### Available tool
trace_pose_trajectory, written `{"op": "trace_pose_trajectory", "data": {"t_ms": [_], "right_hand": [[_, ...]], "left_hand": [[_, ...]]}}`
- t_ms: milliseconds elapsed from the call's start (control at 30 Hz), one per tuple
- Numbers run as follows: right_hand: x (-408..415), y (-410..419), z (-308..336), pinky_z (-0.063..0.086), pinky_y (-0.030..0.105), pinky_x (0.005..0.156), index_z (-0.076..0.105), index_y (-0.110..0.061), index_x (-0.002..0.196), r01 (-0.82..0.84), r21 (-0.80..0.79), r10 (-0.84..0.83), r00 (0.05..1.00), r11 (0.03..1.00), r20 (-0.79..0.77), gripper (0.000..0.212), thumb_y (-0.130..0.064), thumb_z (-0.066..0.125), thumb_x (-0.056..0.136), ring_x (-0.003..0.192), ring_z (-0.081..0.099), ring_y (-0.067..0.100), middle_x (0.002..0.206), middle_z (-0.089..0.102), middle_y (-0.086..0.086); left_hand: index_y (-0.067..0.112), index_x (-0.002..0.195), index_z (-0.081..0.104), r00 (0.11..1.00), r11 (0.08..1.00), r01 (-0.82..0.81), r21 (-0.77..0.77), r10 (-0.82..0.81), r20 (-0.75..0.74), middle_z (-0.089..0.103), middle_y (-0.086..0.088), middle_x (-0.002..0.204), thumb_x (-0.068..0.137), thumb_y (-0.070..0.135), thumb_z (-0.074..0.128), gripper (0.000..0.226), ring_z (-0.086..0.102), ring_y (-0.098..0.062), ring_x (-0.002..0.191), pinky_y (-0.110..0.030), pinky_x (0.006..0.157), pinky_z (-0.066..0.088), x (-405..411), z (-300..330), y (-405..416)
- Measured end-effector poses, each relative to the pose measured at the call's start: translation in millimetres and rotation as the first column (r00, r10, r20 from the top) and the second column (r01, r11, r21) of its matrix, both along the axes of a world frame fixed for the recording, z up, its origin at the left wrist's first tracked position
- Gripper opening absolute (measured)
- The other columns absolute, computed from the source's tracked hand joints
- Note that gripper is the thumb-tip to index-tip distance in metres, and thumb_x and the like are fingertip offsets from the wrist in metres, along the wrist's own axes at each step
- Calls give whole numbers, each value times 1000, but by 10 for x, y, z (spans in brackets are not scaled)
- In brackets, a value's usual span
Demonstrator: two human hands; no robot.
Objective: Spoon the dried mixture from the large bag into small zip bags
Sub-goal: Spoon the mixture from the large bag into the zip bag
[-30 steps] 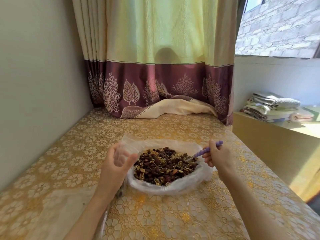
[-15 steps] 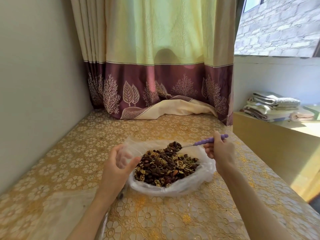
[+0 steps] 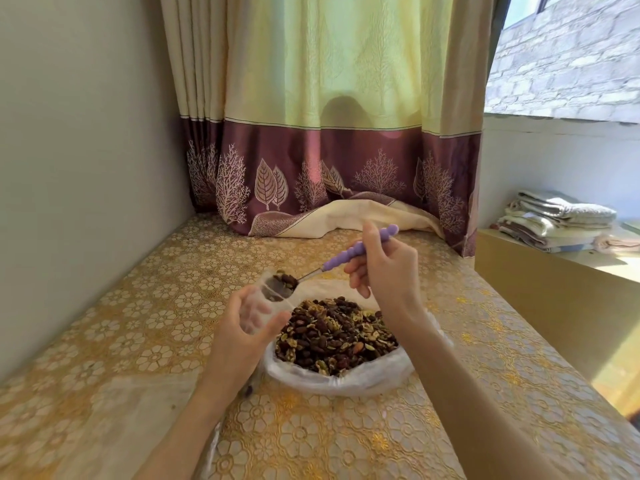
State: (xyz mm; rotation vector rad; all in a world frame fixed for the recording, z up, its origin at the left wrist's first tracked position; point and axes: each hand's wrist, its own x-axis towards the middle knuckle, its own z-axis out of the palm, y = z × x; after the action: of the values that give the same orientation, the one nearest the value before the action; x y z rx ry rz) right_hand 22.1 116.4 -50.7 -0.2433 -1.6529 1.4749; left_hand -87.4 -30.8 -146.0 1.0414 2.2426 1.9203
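Left hand [image 3: 242, 327] cupped in a grip; right hand [image 3: 384, 271] pinching, raised.

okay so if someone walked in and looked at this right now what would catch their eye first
Probably the loaded spoon with its purple handle, held by the right hand at the mouth of a small clear zip bag that the left hand grips. Just below sits the large bag, open and heaped with dark dried mixture, on a gold floral tablecloth. Behind hangs a yellow and maroon curtain.

Right hand [image 3: 389, 268] holds loaded spoon [image 3: 349, 256] at zip bag [image 3: 268, 299] mouth; left hand [image 3: 242, 332] grips it, beside big bag [image 3: 346, 375].
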Motion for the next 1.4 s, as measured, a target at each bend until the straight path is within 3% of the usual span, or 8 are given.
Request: {"op": "trace_pose_trajectory", "data": {"t_ms": [100,233,467,600,900,1033,1267,1400], "right_hand": [[-42,-132,-5,37,17,37,62,-17,54,-20,171,18,1000,985,12,51,-29,45,100,38,51,12,63,72,7],[-5,-174,-11,41,19,41,70,-24,61,-38,244,40,999,969,-2,46,-27,45,100,43,54,14,65,72,6],[129,-57,-13,42,19,38,65,-9,75,-47,115,58,994,992,-93,37,-20,42,102,44,55,12,62,71,0],[198,113,-45,42,19,38,63,-2,76,6,9,-5,990,1000,-138,38,-22,42,102,43,54,12,65,72,6],[463,664,-424,42,18,38,59,-4,75,290,-107,-279,955,951,105,39,-32,46,100,43,53,9,62,71,6],[585,837,-585,44,21,40,61,-7,78,420,-24,-411,897,907,162,36,-30,45,100,44,56,9,62,71,4],[658,960,-648,42,21,39,62,-9,80,321,44,-322,911,946,258,34,-28,43,101,48,55,11,67,71,8],[664,977,-663,38,22,39,62,-3,74,304,43,-304,911,952,278,42,-28,42,101,46,51,14,69,67,20]], "left_hand": [[38,113,44,999,999,10,52,-13,42,58,16,112,64,53,65,56,61,-1,91,-20,77,49,28,41,-8],[27,122,43,999,997,2,80,-6,47,58,17,106,63,51,65,67,61,-2,94,-13,72,48,46,65,-14],[13,132,41,1000,997,-10,74,8,27,61,5,101,42,90,55,119,60,-7,88,-14,66,45,66,119,-45],[12,137,37,999,997,-37,64,35,31,61,8,102,38,95,49,130,62,-7,88,-12,66,45,56,121,-57],[30,104,52,994,988,-58,140,44,100,66,1,97,45,92,53,85,65,-20,88,-38,82,52,31,134,-81],[31,101,53,995,988,-52,142,39,91,65,-5,100,48,89,54,78,64,-26,90,-50,85,52,34,142,-87],[30,98,53,998,994,-67,92,65,27,66,1,92,48,93,47,81,66,-21,80,-27,69,50,33,133,-70],[32,97,52,998,994,-56,92,52,46,66,-3,95,48,92,50,77,65,-22,83,-30,71,51,38,130,-63]]}}
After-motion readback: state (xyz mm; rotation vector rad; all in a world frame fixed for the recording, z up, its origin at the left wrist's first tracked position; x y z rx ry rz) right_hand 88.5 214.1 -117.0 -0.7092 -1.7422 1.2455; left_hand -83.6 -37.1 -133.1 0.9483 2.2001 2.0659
